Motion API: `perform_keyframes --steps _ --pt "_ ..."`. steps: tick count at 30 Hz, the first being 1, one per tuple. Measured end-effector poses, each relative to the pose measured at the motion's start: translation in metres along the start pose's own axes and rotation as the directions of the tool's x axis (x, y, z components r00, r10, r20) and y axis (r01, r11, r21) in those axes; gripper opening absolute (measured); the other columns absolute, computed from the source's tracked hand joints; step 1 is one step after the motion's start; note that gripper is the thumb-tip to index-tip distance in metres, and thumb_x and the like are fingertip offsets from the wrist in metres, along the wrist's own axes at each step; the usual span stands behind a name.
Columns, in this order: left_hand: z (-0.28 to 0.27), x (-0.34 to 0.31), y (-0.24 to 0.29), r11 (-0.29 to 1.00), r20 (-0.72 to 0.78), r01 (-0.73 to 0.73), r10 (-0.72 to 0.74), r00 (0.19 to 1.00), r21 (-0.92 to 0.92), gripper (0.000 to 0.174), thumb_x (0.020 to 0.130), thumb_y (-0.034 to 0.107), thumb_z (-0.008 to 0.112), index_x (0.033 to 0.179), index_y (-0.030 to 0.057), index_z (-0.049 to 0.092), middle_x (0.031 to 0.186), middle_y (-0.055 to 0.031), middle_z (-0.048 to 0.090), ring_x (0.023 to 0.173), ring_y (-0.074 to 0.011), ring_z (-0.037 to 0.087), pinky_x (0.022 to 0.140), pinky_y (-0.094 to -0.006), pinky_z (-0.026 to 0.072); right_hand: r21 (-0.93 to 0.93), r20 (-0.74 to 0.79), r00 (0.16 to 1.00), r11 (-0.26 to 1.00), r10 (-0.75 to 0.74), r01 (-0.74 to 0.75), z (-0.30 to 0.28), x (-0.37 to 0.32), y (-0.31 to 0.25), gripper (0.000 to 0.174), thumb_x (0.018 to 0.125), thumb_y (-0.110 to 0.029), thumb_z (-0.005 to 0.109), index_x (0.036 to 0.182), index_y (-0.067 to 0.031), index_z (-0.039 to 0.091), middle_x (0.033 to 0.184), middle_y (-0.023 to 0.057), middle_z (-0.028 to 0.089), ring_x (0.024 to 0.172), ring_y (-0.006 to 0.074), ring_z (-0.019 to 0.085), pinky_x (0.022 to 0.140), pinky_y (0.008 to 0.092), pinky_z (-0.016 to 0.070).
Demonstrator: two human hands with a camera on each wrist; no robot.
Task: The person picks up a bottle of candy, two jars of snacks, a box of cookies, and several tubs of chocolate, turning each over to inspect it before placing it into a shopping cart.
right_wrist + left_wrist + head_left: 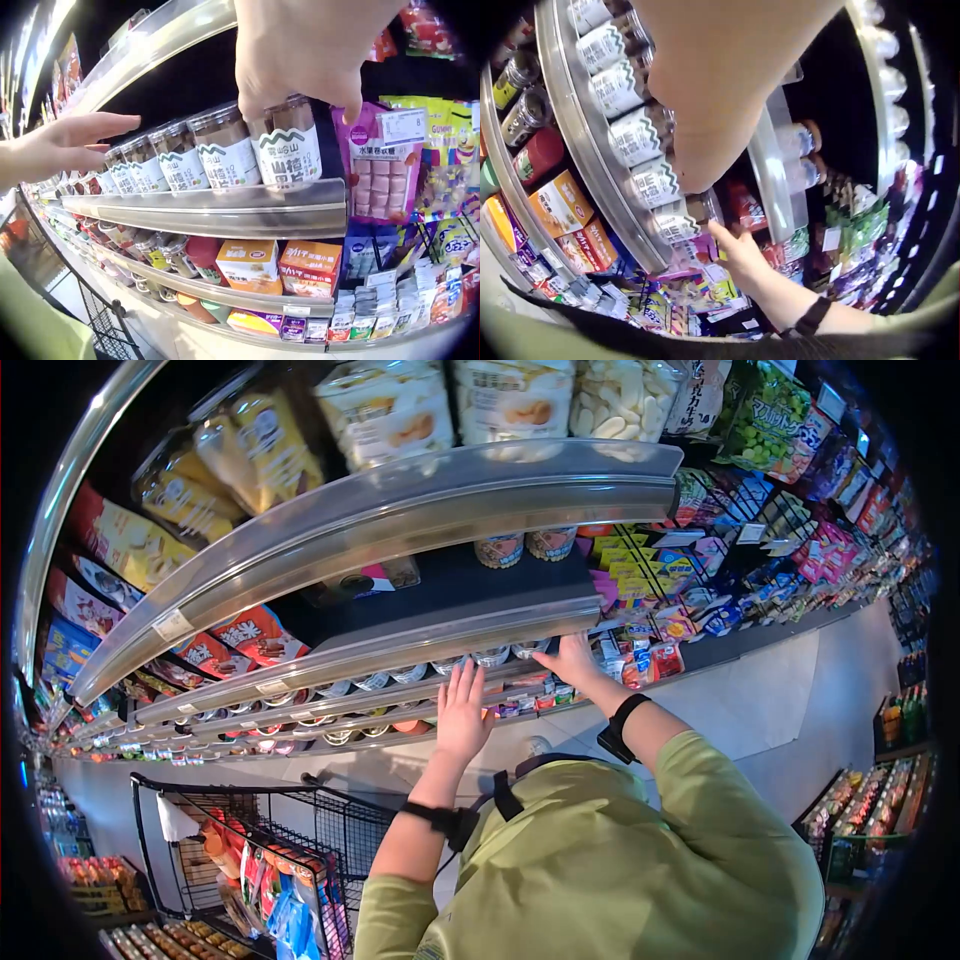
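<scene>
Clear jars with white labels line a shelf. My right hand [575,662] is at the row's right end in the head view; in the right wrist view that hand [311,56] spans the top of the end jar [287,150], a finger and thumb at its sides. The hand hides part of the lid. My left hand [463,712] is held out with straight fingers by the shelf edge [400,645], beside the row. It holds nothing. In the left wrist view, the left hand [705,112] looms large above jars [637,139], and the right hand [744,259] reaches the end jar.
Pink candy bags [381,169] hang right of the jars. Boxes [249,264] and more jars fill the lower shelf. A clear-fronted shelf [400,500] with large packets juts above. A black wire cart [330,830] stands on the floor at lower left.
</scene>
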State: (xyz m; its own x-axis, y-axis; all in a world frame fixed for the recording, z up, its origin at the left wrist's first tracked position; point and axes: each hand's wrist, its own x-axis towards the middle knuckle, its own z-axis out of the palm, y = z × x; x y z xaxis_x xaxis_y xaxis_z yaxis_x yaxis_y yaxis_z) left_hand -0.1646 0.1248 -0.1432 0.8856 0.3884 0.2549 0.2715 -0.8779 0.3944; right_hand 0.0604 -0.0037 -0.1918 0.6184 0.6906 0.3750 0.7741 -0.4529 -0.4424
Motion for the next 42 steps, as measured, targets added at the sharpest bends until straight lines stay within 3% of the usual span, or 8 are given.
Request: perform_keyframes --steps 5,9,21,27,32,35,39,42 --pt "0.049 0.060 0.009 0.977 0.112 0.070 -0.094 0.989 0.202 0.068 0.077 0.033 0.070 0.135 0.0088 0.043 0.137 -0.0172 0.045 0.132 -0.0330 0.036 0.109 -0.0551 0.0228 0.191 0.309 0.951 0.981 -0.017 -0.045 -0.006 0.029 0.007 0.058 0.073 -0.040 0.075 0.121 -0.0120 0.058 0.123 0.0169 0.056 0.114 0.0359 0.052 0.097 0.0441 0.0400" --pt "0.061 0.096 0.008 0.963 0.116 0.158 -0.187 0.976 0.219 0.057 0.078 0.041 0.067 0.126 0.0120 0.055 0.126 -0.0165 0.056 0.121 -0.0326 0.049 0.103 -0.0491 0.0345 0.217 0.274 0.961 0.975 -0.028 -0.034 0.014 0.033 0.015 0.048 0.076 -0.041 0.071 0.113 -0.0118 0.063 0.116 0.0130 0.062 0.108 0.0336 0.057 0.091 0.0433 0.0446" --pt "0.055 0.118 0.020 0.900 0.232 0.374 -0.422 0.876 0.223 0.060 0.073 0.047 0.072 0.123 0.0158 0.058 0.125 -0.0123 0.058 0.113 -0.0292 0.056 0.094 -0.0421 0.0448 0.199 0.609 0.787 0.942 0.095 -0.268 -0.025 0.037 0.013 0.061 0.071 -0.033 0.076 0.123 -0.0074 0.056 0.123 0.0223 0.055 0.116 0.0375 0.051 0.096 0.0409 0.0435" --pt "0.073 0.077 0.034 0.952 0.041 0.130 -0.147 0.988 0.277 0.095 0.056 0.025 0.084 0.136 0.0038 0.037 0.130 -0.0174 0.048 0.127 -0.0351 0.041 0.107 -0.0504 0.0291 0.384 0.250 0.967 0.922 -0.055 -0.047 -0.025 0.008 0.034 0.068 0.064 -0.020 0.080 0.122 -0.0023 0.050 0.121 0.0251 0.050 0.112 0.0402 0.051 0.090 0.0444 0.0471" --pt "0.064 0.033 0.038 0.996 -0.167 -0.061 0.070 0.983 0.063 0.091 0.050 0.009 0.083 0.130 0.0076 0.041 0.131 -0.0148 0.044 0.125 -0.0362 0.040 0.108 -0.0502 0.0306 0.306 0.369 0.924 0.952 -0.096 -0.024 -0.050 -0.010 0.047 0.082 0.060 -0.019 0.082 0.128 -0.0040 0.039 0.118 0.0225 0.049 0.115 0.0405 0.049 0.094 0.0438 0.0448" --pt "0.046 0.002 0.047 0.993 -0.161 -0.058 0.041 0.986 -0.104 0.092 0.048 0.006 0.083 0.130 0.0055 0.040 0.131 -0.0172 0.044 0.123 -0.0356 0.042 0.103 -0.0483 0.0384 0.378 0.434 0.814 0.898 -0.386 0.224 -0.082 -0.002 0.046 0.088 0.058 -0.019 0.082 0.133 -0.0055 0.037 0.130 0.0179 0.044 0.122 0.0355 0.045 0.100 0.0415 0.0420" --pt "0.014 -0.053 0.056 0.891 -0.140 0.267 -0.337 0.931 -0.368 0.091 0.050 0.011 0.083 0.129 0.0013 0.038 0.123 -0.0217 0.048 0.115 -0.0402 0.048 0.098 -0.0439 0.0428 0.517 0.531 0.667 0.823 -0.524 0.234 -0.092 0.005 0.017 0.092 0.054 -0.019 0.083 0.133 -0.0054 0.038 0.133 0.0165 0.043 0.123 0.0329 0.045 0.100 0.0395 0.0426" --pt "-0.020 -0.106 0.052 0.637 -0.102 0.563 -0.705 0.702 -0.527 0.091 0.053 0.017 0.085 0.129 0.0009 0.037 0.120 -0.0177 0.051 0.111 -0.0318 0.054 0.094 -0.0388 0.0462 0.562 0.633 0.595 0.823 -0.495 0.085 -0.076 0.005 -0.028 0.094 0.055 -0.018 0.085 0.134 -0.0043 0.036 0.130 0.0175 0.045 0.120 0.0307 0.049 0.098 0.0374 0.0431"
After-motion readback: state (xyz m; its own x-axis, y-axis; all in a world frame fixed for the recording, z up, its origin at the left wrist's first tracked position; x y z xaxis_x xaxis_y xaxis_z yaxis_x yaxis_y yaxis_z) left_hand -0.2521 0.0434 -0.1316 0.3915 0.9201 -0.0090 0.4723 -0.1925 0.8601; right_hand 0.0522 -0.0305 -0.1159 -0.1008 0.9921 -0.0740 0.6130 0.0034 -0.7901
